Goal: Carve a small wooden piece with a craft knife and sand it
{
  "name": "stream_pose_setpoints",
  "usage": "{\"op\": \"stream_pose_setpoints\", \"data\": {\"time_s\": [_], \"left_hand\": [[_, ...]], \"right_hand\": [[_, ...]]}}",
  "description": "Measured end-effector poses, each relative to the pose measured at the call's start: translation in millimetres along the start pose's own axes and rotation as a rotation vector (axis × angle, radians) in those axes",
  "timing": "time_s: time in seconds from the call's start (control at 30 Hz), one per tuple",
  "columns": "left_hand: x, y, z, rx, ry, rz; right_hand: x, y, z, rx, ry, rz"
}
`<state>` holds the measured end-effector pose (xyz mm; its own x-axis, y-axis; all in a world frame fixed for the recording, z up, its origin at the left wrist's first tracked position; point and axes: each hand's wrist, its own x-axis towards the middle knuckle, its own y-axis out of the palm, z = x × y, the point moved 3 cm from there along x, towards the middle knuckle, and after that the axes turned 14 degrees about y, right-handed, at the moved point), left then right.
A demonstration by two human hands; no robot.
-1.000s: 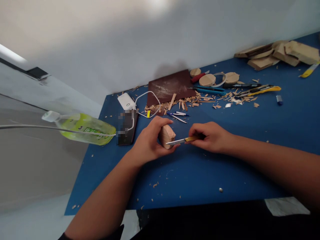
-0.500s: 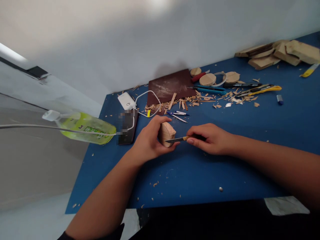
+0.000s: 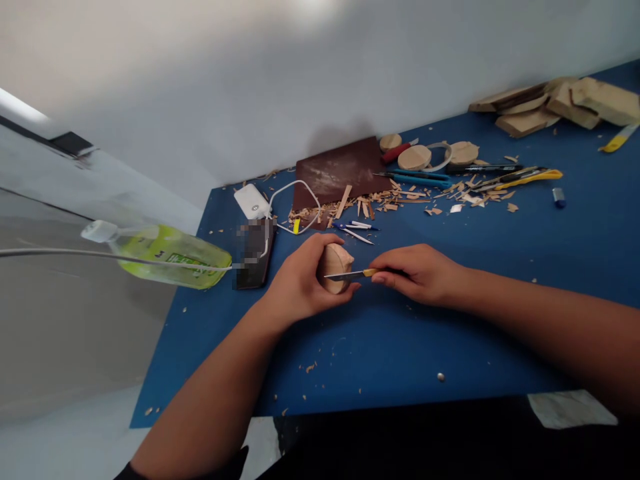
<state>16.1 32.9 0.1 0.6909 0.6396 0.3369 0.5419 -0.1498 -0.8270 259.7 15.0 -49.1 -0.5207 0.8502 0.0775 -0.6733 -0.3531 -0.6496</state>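
Observation:
My left hand [image 3: 305, 280] is closed round a pale, roughly round wooden block [image 3: 331, 261], thumb on its far edge and fingers under its near side. A pencil line curves across the block's face. In my right hand [image 3: 420, 273] is a small knife [image 3: 350, 274] with a yellowish handle, its fingers wrapped round the grip. The blade points left and lies across the face of the block, its tip near the middle. Both hands are just above the blue table [image 3: 380, 353]. The palm side of my right hand is hidden.
Behind my hands lie a compass [image 3: 357, 230], wood shavings [image 3: 370, 203], a brown sheet [image 3: 340, 170], a blue cutter [image 3: 420, 179] and wooden discs [image 3: 414, 157]. Wood pieces [image 3: 530, 120] are stacked back right. At left are a phone [image 3: 255, 257], a white power bank [image 3: 251, 201] and a bottle [image 3: 170, 257].
The knife has shifted slightly up and left, so its tip lies farther across the block's face. The block has turned a little in my left hand.

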Motion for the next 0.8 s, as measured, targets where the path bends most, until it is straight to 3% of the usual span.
{"op": "stream_pose_setpoints", "data": {"time_s": [0.8], "left_hand": [[3.5,-2.1,-7.2,-0.035,-0.070,-0.001]], "right_hand": [[-2.6,-2.9,5.0,0.000,0.032,-0.119]]}}
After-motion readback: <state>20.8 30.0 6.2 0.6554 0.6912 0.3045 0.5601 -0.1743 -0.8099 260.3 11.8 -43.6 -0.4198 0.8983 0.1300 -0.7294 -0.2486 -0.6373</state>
